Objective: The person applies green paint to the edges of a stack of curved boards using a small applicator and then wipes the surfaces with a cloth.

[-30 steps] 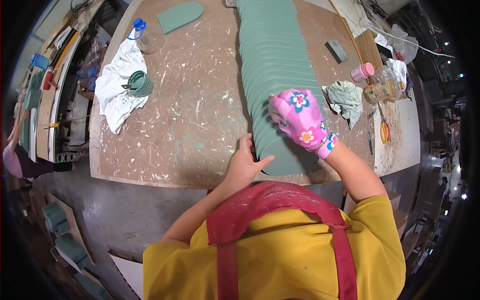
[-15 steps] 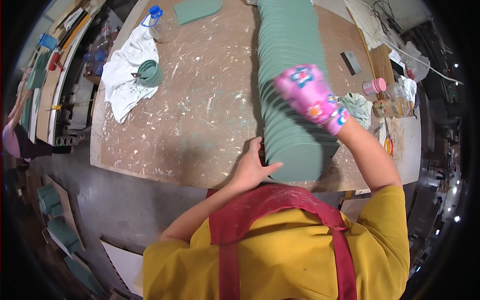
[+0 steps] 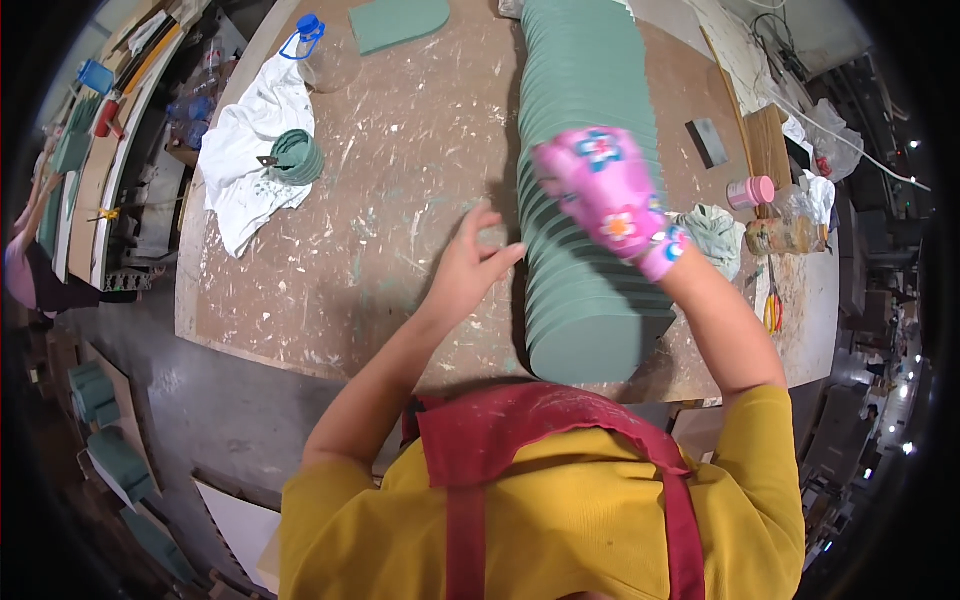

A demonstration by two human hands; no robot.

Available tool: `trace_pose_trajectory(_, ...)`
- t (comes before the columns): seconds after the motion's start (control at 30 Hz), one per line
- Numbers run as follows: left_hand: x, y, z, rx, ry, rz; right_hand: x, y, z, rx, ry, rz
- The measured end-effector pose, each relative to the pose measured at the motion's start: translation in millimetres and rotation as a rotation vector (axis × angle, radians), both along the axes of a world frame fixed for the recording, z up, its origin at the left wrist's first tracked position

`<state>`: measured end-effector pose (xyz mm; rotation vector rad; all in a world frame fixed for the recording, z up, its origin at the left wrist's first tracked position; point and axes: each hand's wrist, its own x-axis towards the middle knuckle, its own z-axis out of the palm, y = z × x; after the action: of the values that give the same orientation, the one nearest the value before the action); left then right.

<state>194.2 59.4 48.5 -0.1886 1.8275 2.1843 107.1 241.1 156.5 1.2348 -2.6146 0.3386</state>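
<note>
A long row of overlapping grey-green panels with rounded ends point(image 3: 600, 350) runs away from me along the table. On top of the row, partway along, rests my right hand point(image 3: 603, 190) in a pink flowered glove; its fingers are tucked out of sight and slightly blurred, so I cannot see whether they grip anything. Bare and empty, my left hand point(image 3: 470, 262) hovers by the row's left edge, fingers apart and thumb pointing at the panels; whether the thumb tip touches them I cannot tell.
On the left, a green-smeared can point(image 3: 297, 157) stands on a white cloth point(image 3: 235, 190) near a blue-capped bottle point(image 3: 308, 40). A loose green panel point(image 3: 400, 24) lies at the back. To the right are a dark block point(image 3: 707, 143), a pink-lidded jar point(image 3: 750, 192), a rag point(image 3: 712, 235) and scissors point(image 3: 773, 308).
My left hand has let go of the nearest panel's corner and moved up and left along the row. My gloved right hand has shifted slightly left over the panels.
</note>
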Motion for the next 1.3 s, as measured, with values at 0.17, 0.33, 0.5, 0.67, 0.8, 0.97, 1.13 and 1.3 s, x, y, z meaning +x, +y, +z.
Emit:
trace_pose_trajectory(0.17,-40,6,-16,-0.045,-0.02,-0.233,-21,-25,-14,0.34,-0.007,0.085)
trace_pose_trajectory(0.33,-35,14,-24,0.029,-0.042,-0.154,-32,-29,-9,0.355,0.109,0.153)
trace_pose_trajectory(0.5,-37,14,-16,0.076,-0.047,-0.191,-34,-22,-20,0.232,0.055,0.049)
trace_pose_trajectory(0.67,-35,15,-17,0.018,-0.076,-0.152,-28,44,-21,-0.165,-0.015,-0.39)
trace_pose_trajectory(0.8,-38,17,-16,-0.018,-0.066,-0.192,-9,111,-47,-0.437,-0.008,-0.723)
trace_pose_trajectory(0.97,-40,13,-21,-0.02,-0.074,-0.19,-2,97,-32,-0.414,-0.06,-0.625)
trace_pose_trajectory(1.13,-36,13,-22,-0.008,-0.069,-0.192,-6,11,-2,-0.27,-0.168,-0.184)
trace_pose_trajectory(1.3,-37,17,-18,-0.004,-0.081,-0.184,-32,19,-10,0.109,0.05,-0.215)
